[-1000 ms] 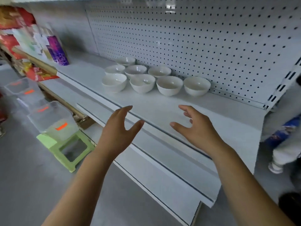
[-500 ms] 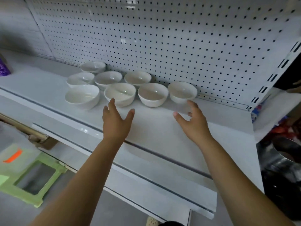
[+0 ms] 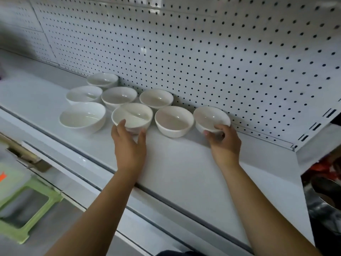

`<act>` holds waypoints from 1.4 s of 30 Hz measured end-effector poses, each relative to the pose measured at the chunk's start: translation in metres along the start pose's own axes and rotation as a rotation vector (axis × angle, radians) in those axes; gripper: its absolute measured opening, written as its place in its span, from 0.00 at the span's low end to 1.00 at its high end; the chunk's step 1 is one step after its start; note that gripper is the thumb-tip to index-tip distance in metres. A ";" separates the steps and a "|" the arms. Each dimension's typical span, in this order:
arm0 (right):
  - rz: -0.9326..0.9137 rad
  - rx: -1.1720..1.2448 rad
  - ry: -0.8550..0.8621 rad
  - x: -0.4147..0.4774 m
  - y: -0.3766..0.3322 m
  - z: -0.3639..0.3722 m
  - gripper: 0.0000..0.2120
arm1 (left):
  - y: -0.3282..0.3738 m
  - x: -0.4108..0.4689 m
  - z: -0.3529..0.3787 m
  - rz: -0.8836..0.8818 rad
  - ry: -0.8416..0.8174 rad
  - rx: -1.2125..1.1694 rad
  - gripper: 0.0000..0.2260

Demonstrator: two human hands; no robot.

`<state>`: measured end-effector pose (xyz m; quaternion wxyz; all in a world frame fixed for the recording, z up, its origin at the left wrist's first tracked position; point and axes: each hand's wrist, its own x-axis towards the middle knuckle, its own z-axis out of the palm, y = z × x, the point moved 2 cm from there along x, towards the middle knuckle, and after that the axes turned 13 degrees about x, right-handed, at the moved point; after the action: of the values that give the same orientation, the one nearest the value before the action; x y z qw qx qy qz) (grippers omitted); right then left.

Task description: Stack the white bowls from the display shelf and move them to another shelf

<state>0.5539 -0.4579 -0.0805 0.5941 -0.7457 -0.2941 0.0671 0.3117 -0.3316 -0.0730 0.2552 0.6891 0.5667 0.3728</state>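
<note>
Several white bowls stand in two rows on the white display shelf (image 3: 175, 172), against the pegboard back. My left hand (image 3: 129, 146) cups the near side of the second front bowl (image 3: 132, 115), with its thumb on the right of the bowl and its fingers on the left. My right hand (image 3: 225, 143) grips the rightmost bowl (image 3: 210, 116), thumb on the near rim and fingers curled under its side. Another front bowl (image 3: 173, 120) sits between the two held ones. A wider bowl (image 3: 83, 116) is at the front left. All bowls rest on the shelf.
The pegboard wall (image 3: 184, 52) rises right behind the bowls. A lower shelf edge (image 3: 88, 183) juts out below. A green stool (image 3: 27, 213) and a clear plastic box (image 3: 11, 178) stand on the floor at the left. Dark metal pots (image 3: 324, 196) sit at the right.
Both hands have reached forward from open in the air to the bowls. The left now cups a front bowl and the right grips the rightmost bowl. The view has moved closer.
</note>
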 end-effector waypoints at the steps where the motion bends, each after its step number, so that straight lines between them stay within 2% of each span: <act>1: -0.009 0.029 0.024 0.000 0.002 -0.001 0.19 | 0.000 0.000 0.000 0.002 0.006 -0.007 0.28; 7: -0.028 0.264 0.135 -0.001 -0.002 -0.011 0.18 | 0.000 0.000 0.001 0.003 0.027 -0.006 0.25; 13: -0.128 0.388 0.036 -0.013 -0.031 -0.008 0.18 | -0.004 0.004 0.001 0.009 0.040 -0.027 0.22; 19: -0.205 0.285 -0.107 0.000 -0.062 0.025 0.21 | -0.011 0.007 -0.001 -0.005 0.067 -0.077 0.20; 28: -0.326 0.118 -0.158 -0.016 -0.044 0.058 0.26 | -0.014 0.009 -0.005 -0.053 0.080 -0.166 0.13; 34: -0.294 0.098 -0.199 -0.015 -0.034 0.060 0.29 | -0.015 0.007 -0.005 -0.080 0.088 -0.181 0.11; 42: -0.195 0.205 -0.276 -0.017 -0.031 0.058 0.31 | -0.019 0.003 -0.008 -0.087 0.108 -0.273 0.10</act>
<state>0.5024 -0.4141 -0.0723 0.6246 -0.6331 -0.4352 0.1401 0.2937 -0.3246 -0.0823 0.3314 0.6018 0.5530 0.4714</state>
